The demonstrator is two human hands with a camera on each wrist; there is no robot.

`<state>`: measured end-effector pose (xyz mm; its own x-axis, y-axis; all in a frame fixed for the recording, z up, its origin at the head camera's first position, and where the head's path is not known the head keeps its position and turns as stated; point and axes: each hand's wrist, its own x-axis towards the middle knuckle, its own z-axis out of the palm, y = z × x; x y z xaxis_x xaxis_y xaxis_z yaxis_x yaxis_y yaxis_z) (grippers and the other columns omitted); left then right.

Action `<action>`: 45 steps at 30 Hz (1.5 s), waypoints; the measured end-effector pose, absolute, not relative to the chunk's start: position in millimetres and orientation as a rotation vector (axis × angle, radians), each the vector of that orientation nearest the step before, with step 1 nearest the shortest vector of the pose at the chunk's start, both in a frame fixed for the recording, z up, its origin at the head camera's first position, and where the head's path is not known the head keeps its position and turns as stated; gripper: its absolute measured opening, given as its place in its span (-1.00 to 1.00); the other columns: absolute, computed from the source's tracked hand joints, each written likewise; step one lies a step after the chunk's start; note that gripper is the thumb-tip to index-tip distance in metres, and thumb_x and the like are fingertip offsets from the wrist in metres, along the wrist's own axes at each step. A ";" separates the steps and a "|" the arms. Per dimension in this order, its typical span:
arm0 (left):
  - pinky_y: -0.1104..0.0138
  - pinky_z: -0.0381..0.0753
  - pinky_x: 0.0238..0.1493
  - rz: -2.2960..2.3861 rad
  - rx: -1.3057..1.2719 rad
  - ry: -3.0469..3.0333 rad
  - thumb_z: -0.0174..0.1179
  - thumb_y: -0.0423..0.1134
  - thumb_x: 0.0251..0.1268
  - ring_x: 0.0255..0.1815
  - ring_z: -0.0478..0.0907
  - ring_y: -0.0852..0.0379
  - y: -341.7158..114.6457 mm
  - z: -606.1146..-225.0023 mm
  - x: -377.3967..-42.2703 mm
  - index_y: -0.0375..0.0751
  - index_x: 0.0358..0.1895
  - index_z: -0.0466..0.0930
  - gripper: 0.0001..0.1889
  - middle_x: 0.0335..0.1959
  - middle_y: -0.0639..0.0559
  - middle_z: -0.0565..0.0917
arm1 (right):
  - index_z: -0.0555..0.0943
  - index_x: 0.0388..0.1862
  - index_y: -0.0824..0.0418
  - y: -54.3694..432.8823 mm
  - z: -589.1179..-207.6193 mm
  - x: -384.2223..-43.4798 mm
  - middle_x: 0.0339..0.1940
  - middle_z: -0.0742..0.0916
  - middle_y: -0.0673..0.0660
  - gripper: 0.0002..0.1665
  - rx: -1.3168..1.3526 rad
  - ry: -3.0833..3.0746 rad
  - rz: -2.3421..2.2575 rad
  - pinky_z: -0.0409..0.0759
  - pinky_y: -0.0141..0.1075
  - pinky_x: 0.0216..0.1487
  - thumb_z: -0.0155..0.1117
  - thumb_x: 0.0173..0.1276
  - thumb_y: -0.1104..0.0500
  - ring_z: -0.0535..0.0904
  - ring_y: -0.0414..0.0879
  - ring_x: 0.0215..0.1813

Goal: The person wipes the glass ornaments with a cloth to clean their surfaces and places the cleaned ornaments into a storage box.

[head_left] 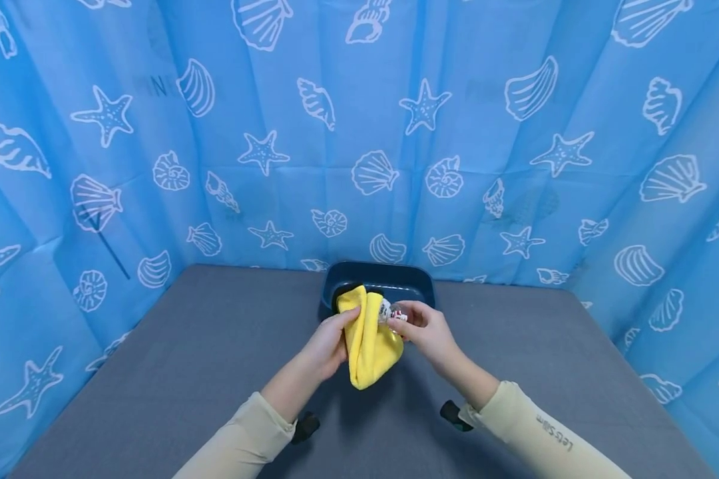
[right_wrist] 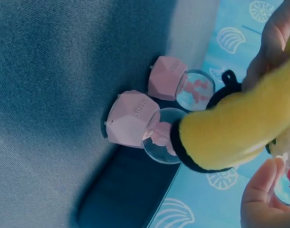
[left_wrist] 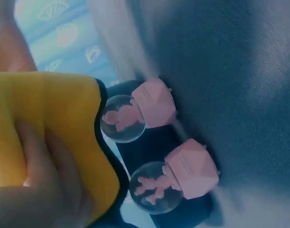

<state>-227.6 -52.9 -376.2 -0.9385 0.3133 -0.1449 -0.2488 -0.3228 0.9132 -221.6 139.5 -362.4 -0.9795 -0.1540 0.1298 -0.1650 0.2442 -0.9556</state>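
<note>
My left hand grips a folded yellow cloth with black edging, and a black loop shows on it in the right wrist view. Between thumb and fingers, my right hand holds a small clear globe ornament with a red and white figure inside. The ornament is against the cloth's right side; its lower part is partly hidden. In the left wrist view, two more globe ornaments stand beyond the cloth: one pink-based globe and another pink-based globe, each with a pink figure inside.
A dark blue tray lies at the back of the grey table, behind the cloth. A blue curtain with white shells and starfish surrounds the table. Dark wrist devices show beneath both sleeves.
</note>
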 end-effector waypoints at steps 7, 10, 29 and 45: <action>0.27 0.58 0.02 2.283 0.053 1.711 -0.02 0.05 0.51 -0.08 0.60 0.17 -54.1 -375.4 -225.2 -0.40 0.31 0.25 -0.41 0.01 -0.12 0.56 | 0.50 0.17 0.38 136.5 -361.4 -221.3 -0.20 0.59 0.18 -0.45 0.296 -2.499 1.787 0.54 -0.38 -0.26 0.41 0.26 0.18 0.47 -0.03 -0.23; 0.20 0.56 0.10 2.229 0.119 1.693 0.00 0.09 0.49 0.00 0.59 0.11 -53.0 -375.0 -224.4 -0.34 0.36 0.18 -0.36 0.08 -0.16 0.52 | 0.49 0.18 0.35 134.3 -362.0 -222.2 -0.09 0.58 0.21 -0.44 0.317 -2.515 1.723 0.56 -0.38 -0.22 0.43 0.24 0.22 0.50 -0.02 -0.22; 0.22 0.63 -0.04 2.247 -0.021 1.618 0.15 -0.30 0.40 -0.12 0.63 0.07 -53.3 -379.2 -224.6 -0.38 0.28 0.25 -0.53 0.00 -0.17 0.54 | 0.44 0.23 0.39 140.2 -363.2 -225.0 0.00 0.63 0.26 -0.47 0.401 -2.512 1.868 0.59 -0.32 -0.09 0.32 0.34 0.25 0.54 -0.02 -0.11; 0.21 0.58 0.07 2.234 0.139 1.497 0.02 0.01 0.48 -0.04 0.61 0.13 -51.9 -379.3 -227.0 -0.29 0.29 0.25 -0.47 -0.01 -0.05 0.56 | 0.53 0.16 0.39 143.8 -365.0 -225.7 -0.06 0.59 0.32 -0.47 0.688 -2.527 1.728 0.54 -0.36 -0.26 0.34 0.17 0.50 0.46 0.08 -0.19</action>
<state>-227.0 -51.9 -379.3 -0.8958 0.4146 -0.1603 -0.3058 -0.3131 0.8991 -225.7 143.8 -365.0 -0.9037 -0.3510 0.2450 -0.3557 0.2973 -0.8861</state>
